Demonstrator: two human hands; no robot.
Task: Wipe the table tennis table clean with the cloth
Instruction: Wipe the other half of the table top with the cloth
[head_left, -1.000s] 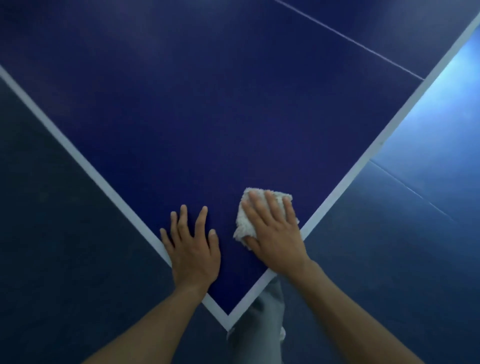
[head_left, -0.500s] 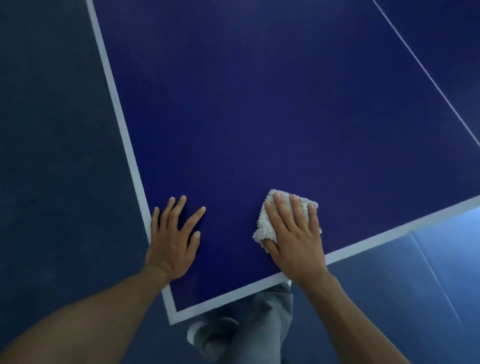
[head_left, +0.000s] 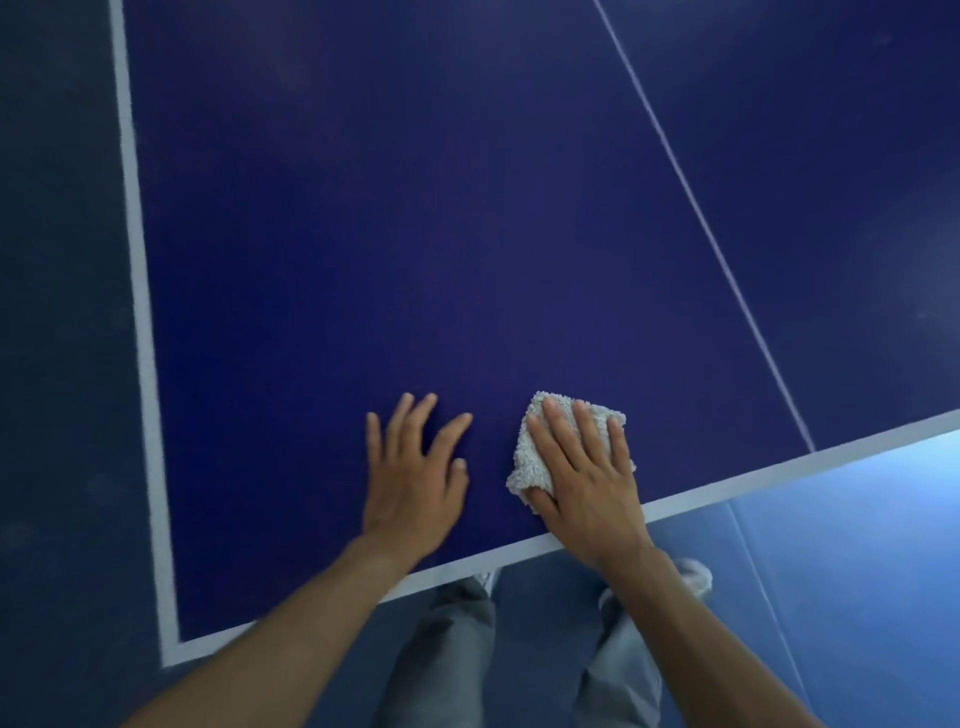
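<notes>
Two white border lines (head_left: 139, 270) meet at the near-left corner of the dark blue table tennis table (head_left: 415, 208); left of that corner lies dark blue-grey floor (head_left: 57, 364); further right, the left hand (head_left: 415, 478) rests palm-down on the bare table top near the end line, fingers straight and spread, holding nothing; just beside it, not touching it, the small off-white terry cloth (head_left: 527, 467) lies folded on the table close to the near edge; the right hand (head_left: 589, 483) covers most of the cloth, its four fingers straight and pressed flat on top, the thumb along the cloth's near-left corner, pressing rather than clenching; the heel of this hand sits over the end line; a thin white centre line (head_left: 701, 223) runs down to the end line right of that hand; below the table edge show grey trouser legs (head_left: 452, 649) and a blurred pale shoe (head_left: 696, 574); lighter glossy blue floor (head_left: 857, 545) fills the right.
</notes>
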